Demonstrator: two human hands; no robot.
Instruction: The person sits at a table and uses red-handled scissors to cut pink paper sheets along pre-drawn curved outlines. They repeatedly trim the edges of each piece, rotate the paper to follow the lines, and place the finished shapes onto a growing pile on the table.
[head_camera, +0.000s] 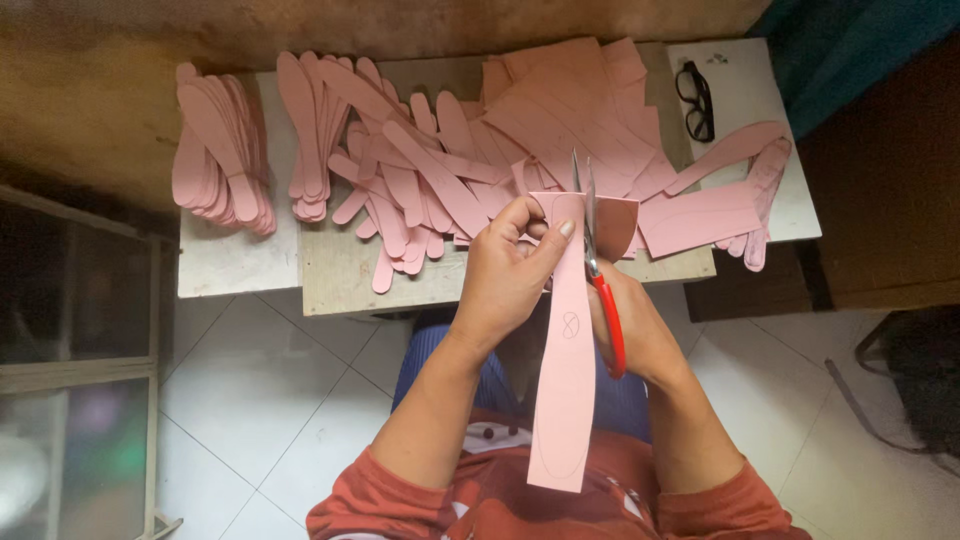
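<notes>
My left hand (508, 270) grips a long pink sheet piece (566, 380) near its top, thumb on the front face. The piece hangs down toward my lap and carries a drawn outline. My right hand (640, 335) sits behind and to the right of it, holding red-handled scissors (598, 270). The blades point up and away from me, cutting along the upper right edge of the piece, where a curved flap (618, 225) folds off to the right.
A low table (340, 275) in front of me holds stacks of cut pink paddle shapes (220, 160), a loose heap (420, 180), uncut pink sheets (580, 100) and black glasses (696, 100). White tiled floor lies below; a glazed frame (80, 330) stands at left.
</notes>
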